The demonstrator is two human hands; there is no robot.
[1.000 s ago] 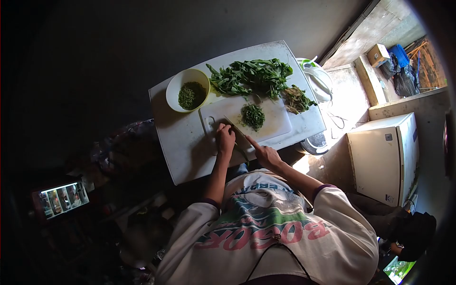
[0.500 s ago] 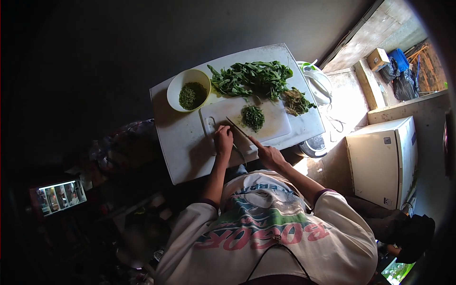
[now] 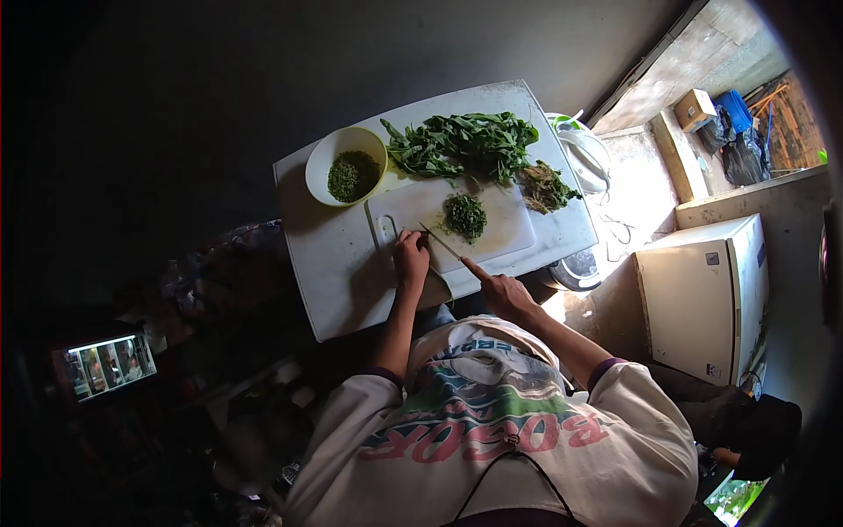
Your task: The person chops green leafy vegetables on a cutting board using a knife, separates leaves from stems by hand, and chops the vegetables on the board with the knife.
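My right hand [image 3: 507, 294] is wrapped round the handle of a knife [image 3: 442, 241], whose blade lies slanted over the white cutting board [image 3: 514, 246]. Beside the blade tip, my left hand [image 3: 411, 256] is closed with its fingers curled down on the board's left part. Thin green stalks [image 3: 445, 285] trail from under it toward the table edge; the part inside my fingers is hidden. A small heap of chopped greens [image 3: 464, 218] sits on the board, right of the blade.
A bowl [image 3: 322, 165] with finely chopped greens stands at the table's [image 3: 329, 299] far left. Whole leafy greens [image 3: 465, 145] lie behind the board, and wilted, brownish trimmings [image 3: 548, 188] lie to their right. A white chest-like appliance [image 3: 689, 307] stands on the right.
The knife's tip has dropped slightly and both hands have shifted a little. The view has moved slightly; the heap and leaves look the same.
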